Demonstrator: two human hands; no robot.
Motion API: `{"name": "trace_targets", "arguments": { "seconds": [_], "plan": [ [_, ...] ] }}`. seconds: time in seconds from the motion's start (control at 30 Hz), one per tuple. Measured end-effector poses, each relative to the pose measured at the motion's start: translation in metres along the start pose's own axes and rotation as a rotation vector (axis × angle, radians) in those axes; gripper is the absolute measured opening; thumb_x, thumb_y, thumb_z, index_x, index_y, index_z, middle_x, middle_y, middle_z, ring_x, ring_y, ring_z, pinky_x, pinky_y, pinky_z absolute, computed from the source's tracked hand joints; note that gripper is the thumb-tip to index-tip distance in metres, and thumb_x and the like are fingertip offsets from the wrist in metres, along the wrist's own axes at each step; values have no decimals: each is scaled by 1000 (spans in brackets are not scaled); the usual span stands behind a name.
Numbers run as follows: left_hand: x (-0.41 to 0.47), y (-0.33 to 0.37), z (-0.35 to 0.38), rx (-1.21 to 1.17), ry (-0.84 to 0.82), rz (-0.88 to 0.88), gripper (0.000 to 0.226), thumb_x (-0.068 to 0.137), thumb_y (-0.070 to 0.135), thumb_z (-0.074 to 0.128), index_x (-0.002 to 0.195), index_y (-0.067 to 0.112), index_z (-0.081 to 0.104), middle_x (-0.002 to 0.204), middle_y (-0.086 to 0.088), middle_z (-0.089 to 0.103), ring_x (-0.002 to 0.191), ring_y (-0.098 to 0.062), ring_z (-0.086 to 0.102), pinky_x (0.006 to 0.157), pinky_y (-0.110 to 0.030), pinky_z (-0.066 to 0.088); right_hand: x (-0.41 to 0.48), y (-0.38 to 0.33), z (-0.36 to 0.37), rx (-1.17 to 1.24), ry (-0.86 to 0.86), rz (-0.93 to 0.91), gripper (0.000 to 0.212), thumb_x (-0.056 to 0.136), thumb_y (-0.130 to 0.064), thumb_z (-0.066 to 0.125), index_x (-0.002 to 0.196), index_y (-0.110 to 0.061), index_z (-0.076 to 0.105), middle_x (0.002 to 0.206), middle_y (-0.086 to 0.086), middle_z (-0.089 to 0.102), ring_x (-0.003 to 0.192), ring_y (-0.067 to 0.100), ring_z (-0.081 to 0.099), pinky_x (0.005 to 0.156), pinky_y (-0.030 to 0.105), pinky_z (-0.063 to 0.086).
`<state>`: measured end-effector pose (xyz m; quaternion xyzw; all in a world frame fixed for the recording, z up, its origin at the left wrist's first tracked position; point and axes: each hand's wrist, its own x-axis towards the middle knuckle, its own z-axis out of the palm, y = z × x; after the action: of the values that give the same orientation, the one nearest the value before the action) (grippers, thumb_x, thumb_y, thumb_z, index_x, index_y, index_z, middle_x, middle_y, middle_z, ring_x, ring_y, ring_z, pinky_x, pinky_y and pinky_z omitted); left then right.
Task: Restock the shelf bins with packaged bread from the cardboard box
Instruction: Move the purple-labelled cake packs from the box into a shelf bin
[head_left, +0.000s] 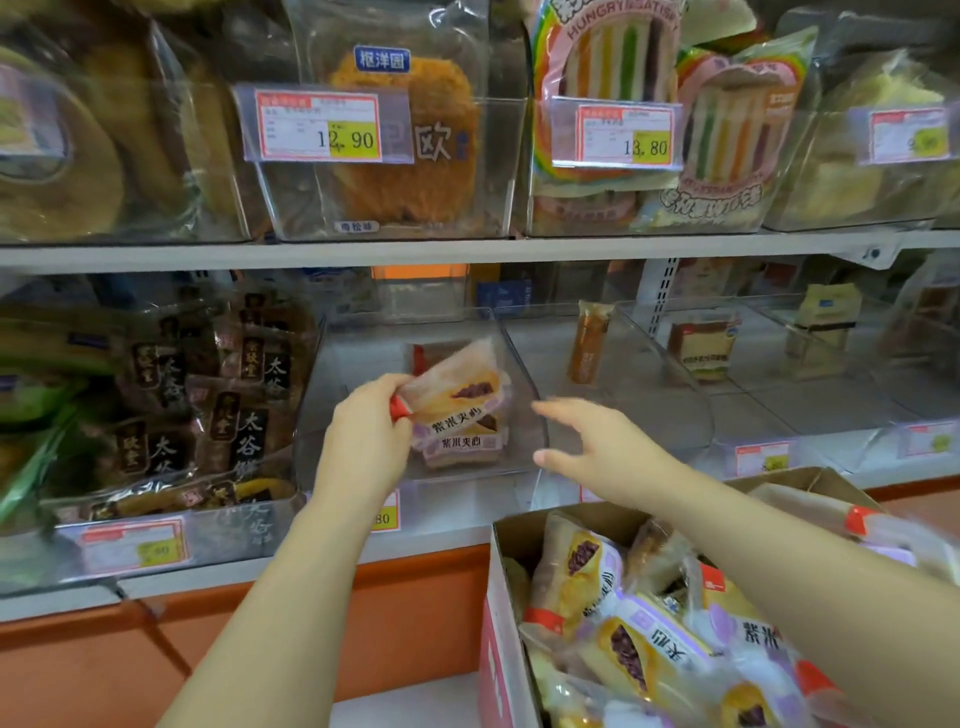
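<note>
One left hand (363, 436), one right hand (608, 441), one cardboard box (524, 535), one held bread pack (457, 387).

Above me, one price tag (318, 127) reads 12.90 and a second tag (623, 134) 13.80, fronting rainbow sandwich packs (608, 57). Dark cake packets (244, 395) fill my left; an orange panel (405, 613) runs below.

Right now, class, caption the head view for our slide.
Left hand holds a bread pack at the clear bin; right hand open.
</note>
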<state>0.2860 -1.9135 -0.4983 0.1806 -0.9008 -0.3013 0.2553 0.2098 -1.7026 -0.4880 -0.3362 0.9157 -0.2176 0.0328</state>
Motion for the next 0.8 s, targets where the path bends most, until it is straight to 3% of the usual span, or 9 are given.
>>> {"name": "trace_targets", "arguments": {
  "seconds": [0.1, 0.23, 0.33, 0.47, 0.57, 0.67, 0.73, 0.8],
  "plan": [
    [13, -12, 17, 135, -141, -9, 42, 85, -1, 52, 121, 17, 62, 115, -11, 64, 103, -29, 59, 89, -37, 47, 1, 2, 10, -54, -26, -7, 57, 92, -32, 59, 145, -22, 38, 152, -5, 35, 139, 12, 31, 112, 28, 30],
    [24, -19, 40, 175, -299, -72, 15, 82, 0, 54, 84, 9, 65, 94, -14, 68, 87, -31, 64, 76, -35, 52, 0, 5, 13, -112, -41, -29, 59, 92, -33, 59, 145, -21, 37, 155, -8, 27, 141, 14, 29, 113, 30, 28],
    [33, -17, 53, 159, -344, -154, 13, 79, -1, 61, 86, 6, 70, 86, -12, 68, 80, -28, 65, 75, -35, 54, 1, 8, 15, -127, -47, -57, 61, 91, -35, 59, 146, -21, 36, 156, -8, 24, 140, 14, 31, 112, 27, 27],
    [44, -18, 64, 173, -358, -199, 13, 67, -5, 68, 72, 6, 73, 85, -14, 68, 78, -32, 67, 74, -36, 56, 0, 11, 16, -119, -45, -71, 61, 91, -36, 59, 146, -24, 36, 156, -11, 21, 138, 13, 34, 109, 25, 28],
    [46, -18, 68, 243, -395, -144, 22, 69, -4, 67, 88, 5, 72, 107, -17, 61, 88, -33, 63, 72, -29, 48, -1, 13, 15, -117, -57, -79, 60, 91, -35, 59, 146, -25, 36, 157, -13, 18, 132, 13, 43, 106, 25, 32],
    [44, -15, 64, 260, -364, -78, 26, 81, -3, 60, 105, 4, 67, 119, -18, 48, 78, -26, 54, 74, -28, 45, -3, 14, 13, -97, -63, -88, 59, 91, -34, 59, 145, -25, 37, 156, -12, 22, 130, 12, 44, 106, 24, 31],
    [40, -14, 58, 243, -305, -31, 29, 86, -1, 55, 114, 6, 62, 120, -17, 47, 75, -20, 49, 72, -26, 44, -7, 16, 12, -83, -31, -104, 54, 91, -32, 59, 142, -24, 42, 151, -12, 33, 132, 9, 41, 107, 21, 28],
    [29, -13, 53, 219, -220, 36, 34, 87, 2, 53, 120, 8, 58, 123, -18, 48, 92, -28, 55, 79, -31, 47, -13, 18, 11, -76, 2, -122, 44, 91, -28, 59, 134, -23, 53, 138, -10, 51, 126, 6, 46, 104, 20, 32]
  ]
}}
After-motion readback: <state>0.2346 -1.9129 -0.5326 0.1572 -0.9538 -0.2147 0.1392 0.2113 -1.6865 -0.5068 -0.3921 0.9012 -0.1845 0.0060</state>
